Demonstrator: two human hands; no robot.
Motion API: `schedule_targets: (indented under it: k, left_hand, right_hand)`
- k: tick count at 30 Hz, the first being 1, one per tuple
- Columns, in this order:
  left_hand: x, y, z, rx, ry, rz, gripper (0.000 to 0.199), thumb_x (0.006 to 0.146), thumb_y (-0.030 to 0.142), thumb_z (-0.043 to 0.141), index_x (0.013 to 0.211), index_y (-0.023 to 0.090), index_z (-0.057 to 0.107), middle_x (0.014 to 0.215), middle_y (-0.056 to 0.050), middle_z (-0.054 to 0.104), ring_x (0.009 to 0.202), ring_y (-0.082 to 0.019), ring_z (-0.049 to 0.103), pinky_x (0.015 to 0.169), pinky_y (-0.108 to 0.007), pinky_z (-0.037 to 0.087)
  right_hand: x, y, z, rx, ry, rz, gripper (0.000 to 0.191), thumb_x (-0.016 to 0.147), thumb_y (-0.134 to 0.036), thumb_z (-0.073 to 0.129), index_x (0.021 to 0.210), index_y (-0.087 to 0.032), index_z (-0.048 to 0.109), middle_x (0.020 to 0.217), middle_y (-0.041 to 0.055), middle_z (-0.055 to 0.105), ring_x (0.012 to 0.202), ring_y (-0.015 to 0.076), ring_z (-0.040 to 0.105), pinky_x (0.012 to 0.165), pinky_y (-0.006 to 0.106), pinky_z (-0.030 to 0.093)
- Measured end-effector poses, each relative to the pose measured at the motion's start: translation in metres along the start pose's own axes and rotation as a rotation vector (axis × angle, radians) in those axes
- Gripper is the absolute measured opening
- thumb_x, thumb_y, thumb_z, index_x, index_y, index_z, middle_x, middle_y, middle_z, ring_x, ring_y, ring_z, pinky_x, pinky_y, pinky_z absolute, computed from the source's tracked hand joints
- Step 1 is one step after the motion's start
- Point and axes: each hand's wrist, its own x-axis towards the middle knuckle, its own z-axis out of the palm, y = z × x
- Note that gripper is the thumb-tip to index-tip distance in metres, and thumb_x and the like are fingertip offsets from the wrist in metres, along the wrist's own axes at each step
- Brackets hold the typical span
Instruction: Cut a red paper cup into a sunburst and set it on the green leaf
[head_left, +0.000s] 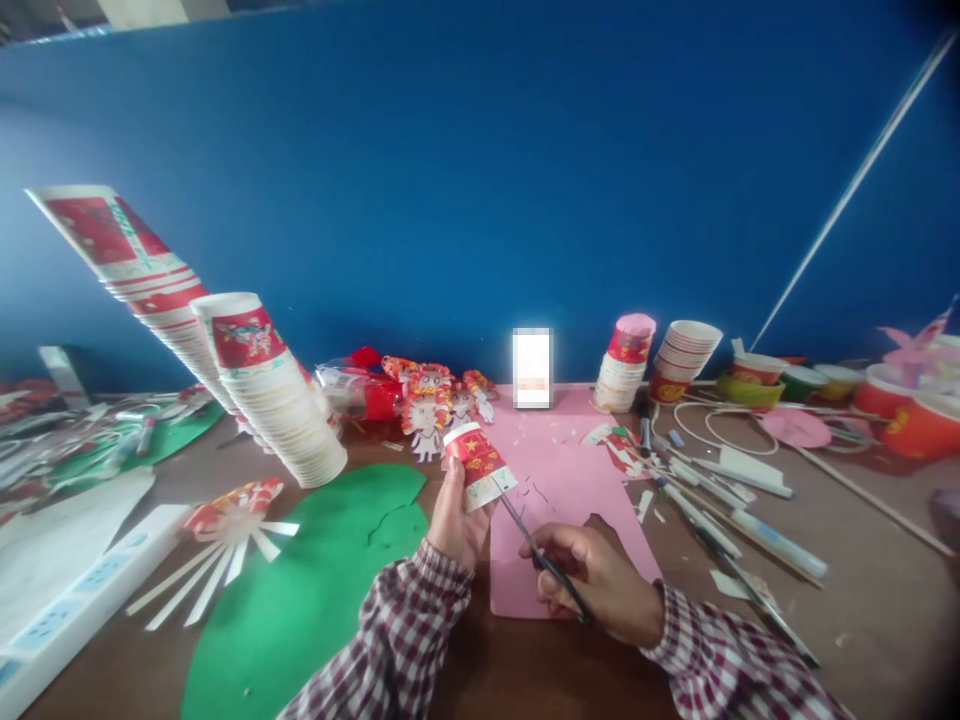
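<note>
A red and white paper cup [474,457] is tilted in my left hand [456,520], whose fingers close round its left side and base. My right hand [592,575] holds dark scissors [551,565], their tips touching the cup's white lower edge. Under and behind both hands lies pink paper [562,480] with small dark scraps on it. Green paper [322,580] spreads to the left, with a cup cut into strips [232,530] at its edge. Several cut-out paper figures [427,410] stand behind the cup.
Tall leaning stacks of paper cups [274,400] rise at the left, above a white power strip [82,600]. Shorter stacks [622,365] stand at the back right. Pens and sticks [780,540] lie at the right, near orange bowls [922,425]. A blue partition [480,180] stands behind.
</note>
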Motion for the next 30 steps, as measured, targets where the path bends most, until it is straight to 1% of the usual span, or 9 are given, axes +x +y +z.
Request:
schedule_targets:
  k: [3,10,15,18,23,27,30]
  left_hand:
    - [-0.002,-0.002,0.002,0.025,0.011,-0.031,0.038,0.080,0.041,0.053,0.108,0.014,0.056,0.101,-0.010,0.064,0.090,-0.020,0.061,0.084,-0.034,0.047]
    - [-0.002,-0.012,-0.002,0.057,0.017,-0.049,0.046,0.073,0.042,0.061,0.111,0.017,0.053,0.104,-0.009,0.064,0.092,-0.020,0.061,0.087,-0.033,0.045]
    - [-0.006,-0.015,0.001,0.069,0.018,-0.029,0.043,0.074,0.041,0.061,0.110,0.019,0.054,0.102,-0.007,0.064,0.090,-0.017,0.062,0.087,-0.031,0.045]
    - [-0.008,-0.015,0.002,0.075,0.014,-0.051,0.042,0.074,0.040,0.061,0.109,0.019,0.053,0.101,-0.007,0.064,0.088,-0.017,0.062,0.086,-0.031,0.046]
    - [-0.009,-0.015,0.003,0.091,0.032,-0.045,0.039,0.074,0.038,0.061,0.108,0.018,0.054,0.103,-0.008,0.063,0.090,-0.018,0.061,0.085,-0.032,0.047]
    - [-0.009,-0.015,0.004,0.106,0.009,-0.034,0.038,0.075,0.036,0.061,0.108,0.019,0.054,0.103,-0.007,0.063,0.091,-0.019,0.061,0.084,-0.033,0.047]
    - [-0.009,-0.015,0.003,0.109,-0.001,-0.050,0.037,0.075,0.036,0.061,0.107,0.018,0.055,0.101,-0.008,0.064,0.091,-0.019,0.061,0.084,-0.033,0.047]
  right_hand:
    - [0.000,-0.003,0.000,0.008,0.034,0.025,0.041,0.072,-0.040,0.065,0.099,-0.012,0.053,0.067,0.0003,0.055,0.055,0.0091,0.052,0.050,0.022,0.043]
    - [0.000,-0.008,0.002,0.028,0.051,0.045,0.043,0.069,-0.043,0.066,0.096,-0.012,0.052,0.066,-0.0005,0.055,0.054,0.0084,0.052,0.049,0.021,0.043]
    - [0.000,-0.005,0.002,0.045,0.058,0.018,0.040,0.072,-0.042,0.065,0.096,-0.014,0.051,0.066,-0.0010,0.054,0.054,0.0079,0.052,0.045,0.018,0.040]
    - [0.000,-0.004,0.001,0.034,0.068,0.014,0.040,0.072,-0.042,0.065,0.096,-0.014,0.051,0.067,-0.0005,0.054,0.053,0.0079,0.051,0.043,0.017,0.038]
    - [0.001,-0.003,0.000,0.068,0.042,-0.012,0.042,0.072,-0.043,0.065,0.099,-0.014,0.051,0.070,-0.0005,0.052,0.055,0.0078,0.050,0.044,0.017,0.037]
    - [0.000,-0.005,0.001,0.071,0.036,-0.028,0.043,0.072,-0.043,0.065,0.102,-0.015,0.051,0.075,0.0015,0.054,0.062,0.0102,0.052,0.049,0.019,0.040]
    - [0.000,-0.007,0.001,0.056,0.033,-0.023,0.045,0.072,-0.046,0.064,0.102,-0.015,0.051,0.075,0.0022,0.054,0.063,0.0112,0.053,0.048,0.019,0.040]
